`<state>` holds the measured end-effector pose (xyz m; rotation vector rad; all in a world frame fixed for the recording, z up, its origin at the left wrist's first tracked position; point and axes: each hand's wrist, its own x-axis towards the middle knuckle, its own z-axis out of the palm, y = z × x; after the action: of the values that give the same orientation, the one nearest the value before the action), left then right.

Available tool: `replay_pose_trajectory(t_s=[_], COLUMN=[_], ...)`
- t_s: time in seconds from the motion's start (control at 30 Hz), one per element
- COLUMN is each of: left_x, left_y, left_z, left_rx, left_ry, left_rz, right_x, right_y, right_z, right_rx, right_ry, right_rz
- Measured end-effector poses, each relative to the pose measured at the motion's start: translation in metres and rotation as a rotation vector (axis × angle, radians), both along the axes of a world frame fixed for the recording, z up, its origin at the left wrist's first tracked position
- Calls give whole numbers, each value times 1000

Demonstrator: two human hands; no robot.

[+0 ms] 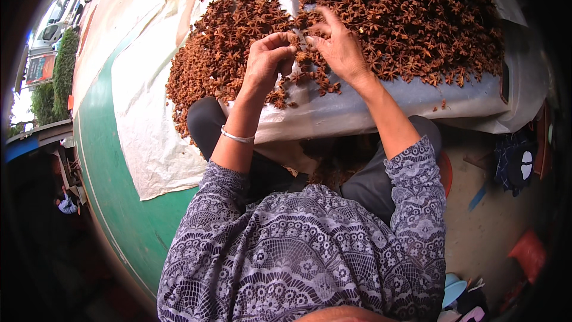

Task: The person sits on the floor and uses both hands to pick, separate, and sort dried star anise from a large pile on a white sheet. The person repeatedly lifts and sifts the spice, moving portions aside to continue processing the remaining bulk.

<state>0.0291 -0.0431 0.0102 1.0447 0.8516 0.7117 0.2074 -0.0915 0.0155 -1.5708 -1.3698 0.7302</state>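
My left hand (269,57), with a silver bangle on its wrist, pinches a brown star anise pod (295,42) between thumb and bent fingers. Close on its right is my right hand (339,48), its index finger raised and its fingertips blurred. Whether anything sits between the right thumb and fingers cannot be made out. Below both hands, a few loose star anise pods (322,81) lie on the sheet. A spread of star anise (232,36) reaches away on the left, and a larger heap of star anise (415,18) covers the right.
A white plastic sheet (143,143) lies on green flooring (100,143) at left. Grey plastic sheeting (402,98) edges the larger heap near my knees. At lower right are a light blue basin (453,290) and a red bag (528,255). A person (67,203) appears far left.
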Motion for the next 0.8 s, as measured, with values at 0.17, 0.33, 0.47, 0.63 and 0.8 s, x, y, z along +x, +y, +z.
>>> replay_pose_trajectory(t_s=[0.17, 0.33, 0.47, 0.63, 0.8], left_x=[1, -6, -1, -23, 48], left_y=[-9, -35, -44, 11, 66], left_z=[12, 15, 10, 10, -15], left_rx=[104, 568, 1151, 1009, 1125], left_ry=[182, 531, 648, 1335, 1051], left_rz=[-39, 61, 183, 76, -22], right_x=[4, -12, -26, -27, -12], right_y=[-3, -22, -32, -51, -25], right_z=[-19, -2, -5, 18, 3], right_rx=[443, 389, 87, -994, -480], right_ry=[-404, -604, 41, 496, 301], right_rz=[248, 189, 291, 1563, 764])
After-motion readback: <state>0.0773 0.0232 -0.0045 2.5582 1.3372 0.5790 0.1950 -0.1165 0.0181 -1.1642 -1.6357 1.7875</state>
